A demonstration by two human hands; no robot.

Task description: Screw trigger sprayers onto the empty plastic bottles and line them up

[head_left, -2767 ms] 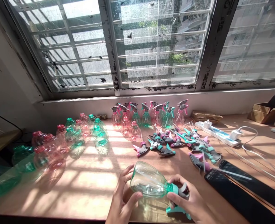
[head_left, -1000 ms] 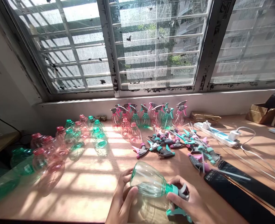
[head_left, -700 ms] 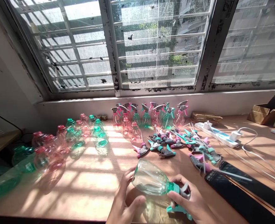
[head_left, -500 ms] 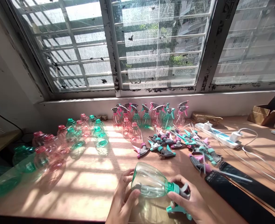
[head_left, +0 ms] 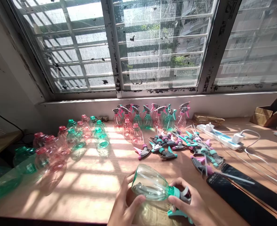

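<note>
A clear green spray bottle lies tilted on its side between my hands, just above the table's front part. My left hand is wrapped round its base end, with the thumb on the near side. At the neck, my right hand grips the teal collar of the grey and teal spray head. The trigger end points down toward me, and part of the head is hidden by my fingers. A thin tube shows through the bottle wall. Beyond my hands lies a pile of loose spray heads in pink, teal and grey.
Open-necked pink and green bottles stand at the left. Bottles with spray heads line the wall under the window. To the right are two dark phone-like slabs, a white power strip with cables, and a cardboard box.
My left hand has shifted slightly along the bottle's base, its thumb moving a little right. The bottle has turned slightly; my right hand stays on the collar.
</note>
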